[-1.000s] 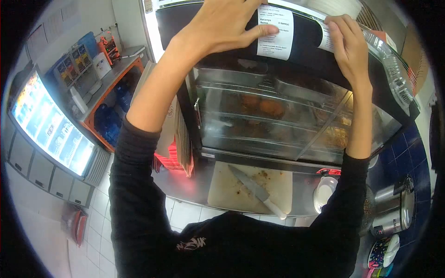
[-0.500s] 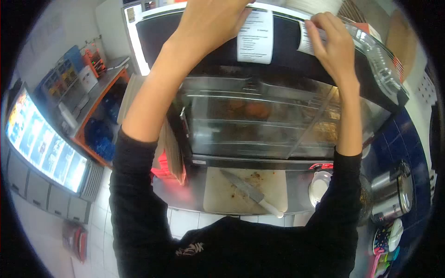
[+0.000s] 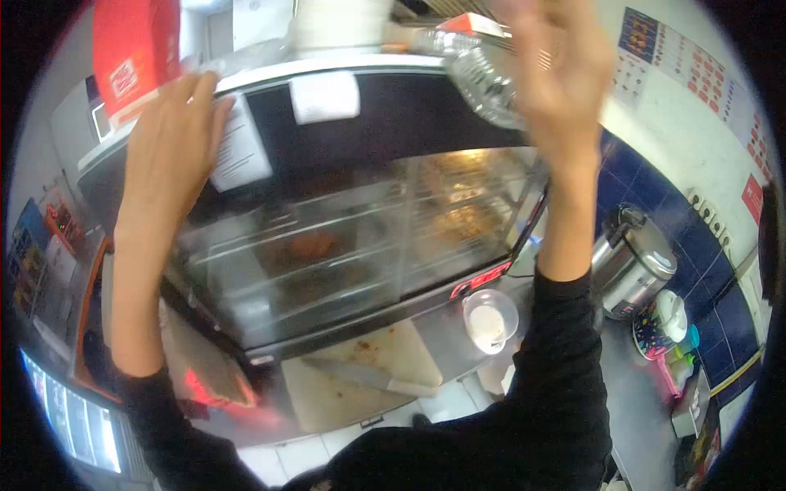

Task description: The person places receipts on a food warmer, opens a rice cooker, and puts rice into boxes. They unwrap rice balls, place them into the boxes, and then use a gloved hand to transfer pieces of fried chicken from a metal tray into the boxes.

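My left hand [image 3: 173, 139] is up at the top edge of a glass display cabinet [image 3: 327, 245], fingers curled and thumb against the side of a printed paper slip [image 3: 243, 151]. That slip hangs tilted on the cabinet's black upper panel. Farther right along the same panel hangs a second white paper slip [image 3: 325, 96], its lower edge curling, with neither hand on it. My right hand [image 3: 565, 82] is raised at the upper right, in front of clear plastic containers [image 3: 485, 86], its fingers smeared by motion. Browned food shows through the cabinet glass.
A knife [image 3: 368, 376] lies on a stained cutting board [image 3: 315, 401] below the cabinet. To its right stands a clear tub [image 3: 491, 319] with white contents. A steel pot [image 3: 634, 266] is near the blue-tiled wall, and a red bag [image 3: 135, 49] sits on top at left.
The view has swung to the right. My right hand has come off the right-hand slip and moved up and right. My left hand remains by the left-hand slip.
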